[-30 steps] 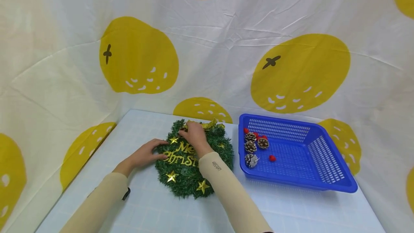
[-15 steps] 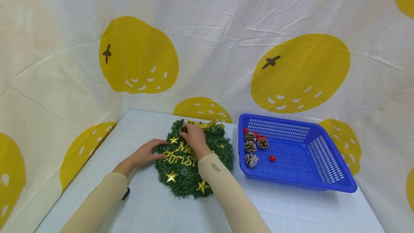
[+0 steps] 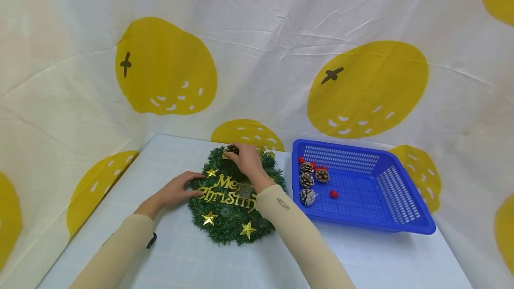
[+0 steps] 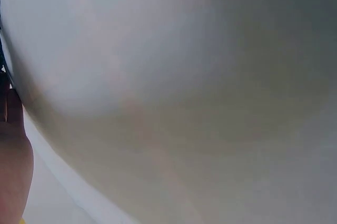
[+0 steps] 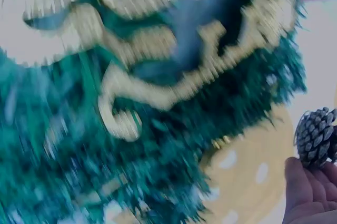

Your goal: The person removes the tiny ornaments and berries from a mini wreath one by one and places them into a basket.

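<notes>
A green Christmas wreath [image 3: 218,231] lies on the table, bearing gold "Merry Christmas" lettering [image 3: 220,196] and gold stars [image 3: 248,230]. At its upper part, my right hand [image 3: 248,163] pinches a brown pine cone [image 3: 232,148]. The right wrist view shows this pine cone [image 5: 315,138] between the fingertips, with the blurred wreath [image 5: 174,166] beside it. My left hand [image 3: 174,189] rests against the wreath's left edge, thumb and fingers spread apart. Only a strip of the left hand [image 4: 13,166] shows in the left wrist view. A gold ribbon [image 3: 262,150] is partly hidden behind the right hand.
A blue plastic basket [image 3: 401,224] stands right of the wreath. Along its left side lie several pine cones [image 3: 307,179] and red balls, with another red ball [image 3: 334,194] further in. A white curtain [image 3: 257,70] with yellow fruit prints hangs behind the table [image 3: 172,253].
My right hand has lifted the pine cone from the wreath's upper left, moving up and slightly right, uncovering more of the lettering. The left hand stays at the wreath's edge. The head view has shifted slightly.
</notes>
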Tool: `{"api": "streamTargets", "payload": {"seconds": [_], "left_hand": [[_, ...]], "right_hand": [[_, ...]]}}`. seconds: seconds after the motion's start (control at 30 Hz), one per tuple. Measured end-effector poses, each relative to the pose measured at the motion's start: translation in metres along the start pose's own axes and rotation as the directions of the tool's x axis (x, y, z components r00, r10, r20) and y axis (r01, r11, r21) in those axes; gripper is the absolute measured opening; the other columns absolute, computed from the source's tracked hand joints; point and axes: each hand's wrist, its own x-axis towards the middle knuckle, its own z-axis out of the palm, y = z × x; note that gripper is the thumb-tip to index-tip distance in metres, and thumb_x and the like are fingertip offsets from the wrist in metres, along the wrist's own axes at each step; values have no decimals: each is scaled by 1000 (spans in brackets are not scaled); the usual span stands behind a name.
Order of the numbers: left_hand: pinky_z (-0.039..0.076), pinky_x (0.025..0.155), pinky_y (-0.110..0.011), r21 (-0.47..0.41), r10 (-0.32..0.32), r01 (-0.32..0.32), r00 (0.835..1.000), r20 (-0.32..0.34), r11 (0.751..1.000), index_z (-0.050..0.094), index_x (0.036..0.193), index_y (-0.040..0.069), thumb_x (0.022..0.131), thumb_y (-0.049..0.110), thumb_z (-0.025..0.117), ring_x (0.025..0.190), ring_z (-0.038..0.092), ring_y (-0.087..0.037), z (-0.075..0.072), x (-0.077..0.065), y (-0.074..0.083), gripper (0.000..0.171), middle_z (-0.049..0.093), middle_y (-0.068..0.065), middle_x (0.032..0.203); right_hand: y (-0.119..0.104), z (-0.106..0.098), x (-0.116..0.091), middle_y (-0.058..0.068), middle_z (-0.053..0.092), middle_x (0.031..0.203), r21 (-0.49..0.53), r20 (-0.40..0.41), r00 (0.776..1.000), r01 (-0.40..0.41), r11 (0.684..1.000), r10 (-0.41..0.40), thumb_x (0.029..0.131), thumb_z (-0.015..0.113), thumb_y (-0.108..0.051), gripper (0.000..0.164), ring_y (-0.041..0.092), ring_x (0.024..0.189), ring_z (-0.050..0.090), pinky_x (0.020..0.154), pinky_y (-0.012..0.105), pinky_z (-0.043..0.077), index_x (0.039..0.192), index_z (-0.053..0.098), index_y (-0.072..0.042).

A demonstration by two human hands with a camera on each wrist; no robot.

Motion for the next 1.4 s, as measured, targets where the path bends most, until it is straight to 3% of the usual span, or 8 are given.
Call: {"api": "streamTargets", "payload": {"seconds": [0.1, 0.23, 0.4, 0.7, 0.87, 1.1, 1.3, 1.4], "left_hand": [[31, 109, -60, -5, -3, 3, 1000, 0, 1000, 52, 140, 10, 89, 45, 70, 131, 42, -40, -1, -1, -1, 64, 50, -17, 140], [31, 109, -60, -5, 2, -2, 1000, 6, 1000, 51, 141, 9, 90, 43, 70, 132, 42, -41, -1, -1, -2, 64, 49, -18, 141], [30, 109, -60, -11, 17, -17, 1000, 5, 1000, 51, 141, 8, 90, 38, 70, 131, 42, -41, -1, 0, -2, 62, 50, -18, 140], [31, 109, -60, -4, 24, -24, 1000, 7, 1000, 52, 140, 9, 90, 41, 70, 131, 43, -40, 1, 3, -6, 62, 50, -17, 139], [32, 108, -60, -3, 18, -18, 1000, 11, 1000, 52, 140, 10, 89, 43, 70, 131, 43, -40, 1, 2, -8, 63, 50, -17, 139], [33, 107, -60, -14, 16, -16, 1000, 12, 1000, 53, 139, 9, 89, 40, 72, 130, 43, -40, -1, 2, -6, 62, 50, -18, 139], [33, 107, -59, -15, 10, -10, 1000, 16, 1000, 53, 139, 9, 89, 41, 72, 130, 43, -40, -1, 2, -7, 63, 50, -17, 139], [33, 107, -59, -8, 17, -17, 1000, 17, 1000, 52, 140, 9, 89, 42, 71, 130, 43, -40, 0, 2, -8, 63, 50, -18, 139]], "right_hand": [[-2, -16, 3, 11, 67, 121, -5, -27, 1000, -11, 1000, 11, 98, 60, -35, 44, 23, 89, 68, 81, 39, 56, 134, 60, -9], [-2, -37, 5, 12, 66, 121, 29, -50, 997, -59, 998, 61, 98, 61, -34, 44, 26, 99, 65, 82, 40, 55, 133, 60, -9], [5, -60, 3, 14, 66, 117, 74, -66, 993, -97, 993, 102, 98, 61, -32, 40, 29, 98, 64, 80, 41, 53, 129, 63, -7], [25, -91, -3, 12, 69, 113, 54, -101, 990, -92, 994, 97, 98, 62, -27, 32, 28, 98, 65, 82, 41, 54, 122, 68, -8], [33, -107, -12, 14, 68, 115, 56, -82, 991, -103, 993, 107, 99, 61, -27, 35, 29, 98, 63, 82, 42, 53, 126, 66, -5], [47, -127, -24, 13, 69, 102, 16, -82, 993, -89, 996, 90, 98, 61, -29, 27, 28, 85, 62, 72, 42, 51, 111, 70, -6], [62, -144, -32, 20, 64, 121, -16, -86, 987, -138, 990, 136, 99, 60, -29, 42, 35, 103, 61, 84, 47, 52, 131, 61, -2], [73, -151, -38, 22, 62, 125, -14, -80, 983, -164, 986, 162, 100, 59, -29, 44, 37, 109, 59, 88, 50, 50, 133, 59, 0]]}}
